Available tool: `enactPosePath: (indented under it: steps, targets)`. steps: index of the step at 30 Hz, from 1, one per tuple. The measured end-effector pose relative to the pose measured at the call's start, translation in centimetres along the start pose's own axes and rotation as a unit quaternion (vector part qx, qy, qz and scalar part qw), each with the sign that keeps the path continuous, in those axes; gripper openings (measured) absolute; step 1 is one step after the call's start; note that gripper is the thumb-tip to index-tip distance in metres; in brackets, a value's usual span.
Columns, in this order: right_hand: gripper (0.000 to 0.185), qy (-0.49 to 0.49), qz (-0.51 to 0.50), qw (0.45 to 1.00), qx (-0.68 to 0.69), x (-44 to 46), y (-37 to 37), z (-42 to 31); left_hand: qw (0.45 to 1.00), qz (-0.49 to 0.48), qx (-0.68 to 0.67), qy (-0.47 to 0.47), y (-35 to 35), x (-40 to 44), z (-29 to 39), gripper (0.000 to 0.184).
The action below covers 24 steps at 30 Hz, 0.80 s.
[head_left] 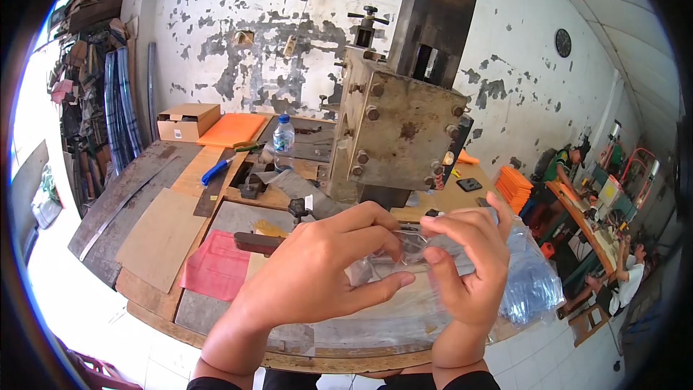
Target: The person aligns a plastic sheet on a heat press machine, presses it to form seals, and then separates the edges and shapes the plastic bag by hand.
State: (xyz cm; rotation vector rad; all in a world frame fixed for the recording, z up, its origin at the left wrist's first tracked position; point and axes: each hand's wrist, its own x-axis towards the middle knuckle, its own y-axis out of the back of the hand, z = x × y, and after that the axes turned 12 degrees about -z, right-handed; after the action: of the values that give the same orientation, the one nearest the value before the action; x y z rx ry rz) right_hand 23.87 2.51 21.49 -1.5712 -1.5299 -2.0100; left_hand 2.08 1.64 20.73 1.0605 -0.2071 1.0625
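Note:
Above the front of the worktable, my left hand and my right hand face each other with bent fingers. Between their fingertips is a small clear plastic piece, its exact shape hard to make out. The left thumb is apart from the fingers, and the left fingertips touch the piece's left side. On its right side, the right thumb and index finger pinch it. Clear plastic sheets lie on the table below both hands. A pink cloth is left of my left wrist.
A heavy metal press stands behind my hands. Left of it are a water bottle, a blue-handled tool, orange sheets and a cardboard box. Blue-tinted plastic lies at the right edge. Two people sit or stand far right.

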Motion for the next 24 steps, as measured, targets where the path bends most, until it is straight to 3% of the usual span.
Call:
enactPosePath:
  steps: [16, 22, 24]
  targets:
    - [0.012, -0.011, 0.037, 0.998, 0.043, -0.3, -0.5, 1.1, 0.999, -0.033, 0.016, -0.020, 0.1, -0.3, -0.2, 0.014]
    - [0.017, 0.017, -0.005, 1.000, 0.020, -0.2, -0.3, 0.6, 1.000, -0.012, 0.009, -0.024, 0.0, -0.1, -0.2, 0.019]
    - [0.023, 0.021, 0.000, 0.999, 0.024, -0.3, -0.3, 0.4, 0.998, 0.038, 0.002, -0.053, -0.5, 0.2, 0.1, 0.021]
